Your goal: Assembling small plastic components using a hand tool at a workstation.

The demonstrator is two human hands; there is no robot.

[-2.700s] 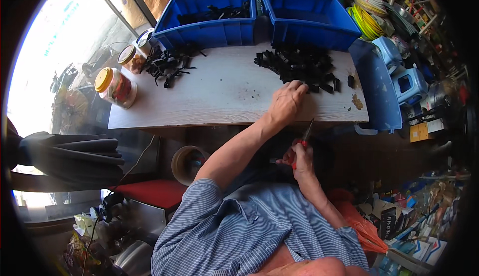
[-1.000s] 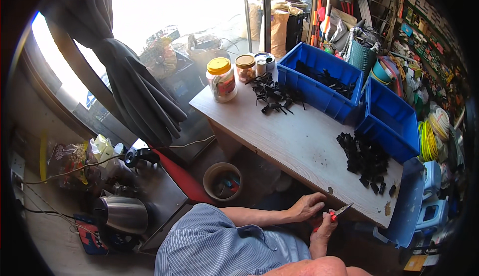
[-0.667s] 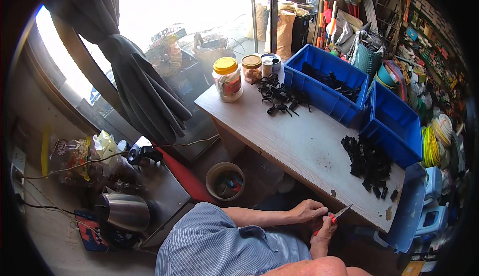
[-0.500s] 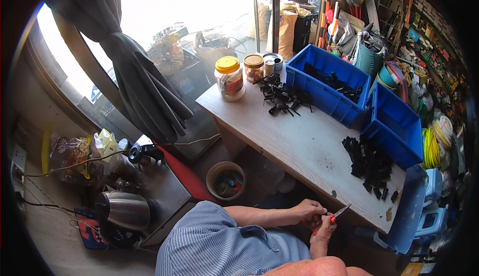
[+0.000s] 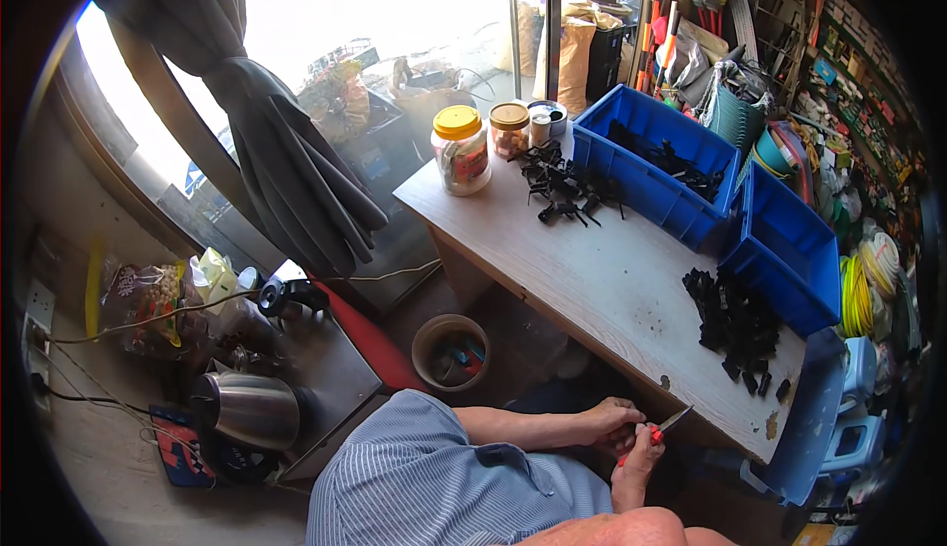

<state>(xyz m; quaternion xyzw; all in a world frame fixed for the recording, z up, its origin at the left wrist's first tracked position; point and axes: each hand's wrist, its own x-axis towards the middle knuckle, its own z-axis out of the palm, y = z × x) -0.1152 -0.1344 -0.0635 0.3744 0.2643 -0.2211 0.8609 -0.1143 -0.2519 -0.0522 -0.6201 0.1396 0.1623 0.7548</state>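
Observation:
In front of my lap, beside the near edge of the table, both hands are close together. My right hand is closed around red-handled scissors, their pointed metal blades directed up and to the right. My left hand is held against the scissors, its fingers pinched together; whatever is between them is too small and hidden to name. On the tabletop to the right lies a heap of short black plastic pieces. A second pile of black parts with thin legs lies farther back.
Two blue bins stand along the table's far side, one holding black parts. Jars stand at the back left corner. A waste bucket is on the floor. To my left are a kettle and a grey curtain.
The view has shifted slightly, so the table and bins appear a little to the right. My hands keep nearly the same pose around the scissors.

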